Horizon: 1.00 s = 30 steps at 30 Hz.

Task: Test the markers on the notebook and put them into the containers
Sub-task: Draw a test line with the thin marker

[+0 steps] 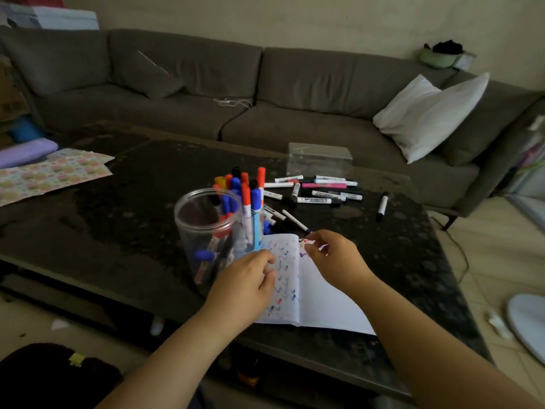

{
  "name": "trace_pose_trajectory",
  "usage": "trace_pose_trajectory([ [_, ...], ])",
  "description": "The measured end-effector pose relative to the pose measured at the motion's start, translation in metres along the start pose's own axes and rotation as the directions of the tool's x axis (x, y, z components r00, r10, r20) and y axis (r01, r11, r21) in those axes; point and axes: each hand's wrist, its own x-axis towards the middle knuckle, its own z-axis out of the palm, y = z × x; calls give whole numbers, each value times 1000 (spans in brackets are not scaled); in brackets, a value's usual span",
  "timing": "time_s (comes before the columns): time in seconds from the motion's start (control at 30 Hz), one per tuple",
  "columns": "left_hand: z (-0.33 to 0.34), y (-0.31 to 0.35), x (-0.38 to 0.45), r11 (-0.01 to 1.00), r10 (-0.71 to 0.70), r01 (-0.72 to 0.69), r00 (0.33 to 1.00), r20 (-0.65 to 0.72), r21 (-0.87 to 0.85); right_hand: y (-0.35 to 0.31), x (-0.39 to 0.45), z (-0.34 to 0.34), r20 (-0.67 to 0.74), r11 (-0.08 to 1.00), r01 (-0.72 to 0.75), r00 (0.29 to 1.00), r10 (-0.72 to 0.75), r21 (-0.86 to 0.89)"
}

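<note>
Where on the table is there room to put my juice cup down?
There is bare table left of the clear jar, between it and the patterned paper. Another free patch lies right of the notebook, below the lone black marker. It is crowded behind the notebook, where loose markers lie before the clear box.

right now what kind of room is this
Most likely a home living room: a grey sectional sofa with a white pillow sits behind a dark low coffee table, where the markers and notebook lie.
</note>
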Motion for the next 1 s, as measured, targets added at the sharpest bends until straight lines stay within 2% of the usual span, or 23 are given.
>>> trace_pose_trajectory([
  [0.1,19,7,17,1000,-8,8,998,56,-1,31,11,-2,-12,998,-55,998,55,-41],
  [0.33,54,5,54,1000,-10,11,997,73,-9,66,66,15,-18,973,-145,989,144,-178],
  [0.53,71,-1,78,998,-35,40,995,90,-53,68,114,41,-41,931,-77,997,67,-358],
  [0.7,75,-3,81,993,-67,76,993,97,-88,63,126,51,-109,917,-73,994,33,-393],
  [0.8,74,-5,79,989,-67,79,993,96,-122,61,118,42,-195,956,-63,981,7,-285],
  [0.9,71,-1,77,972,-102,120,990,98,-204,55,100,21,-284,998,-10,958,29,68],
  [1.0,64,4,72,931,-155,182,982,108,-315,48,76,-2,-319,932,47,945,75,360],
])
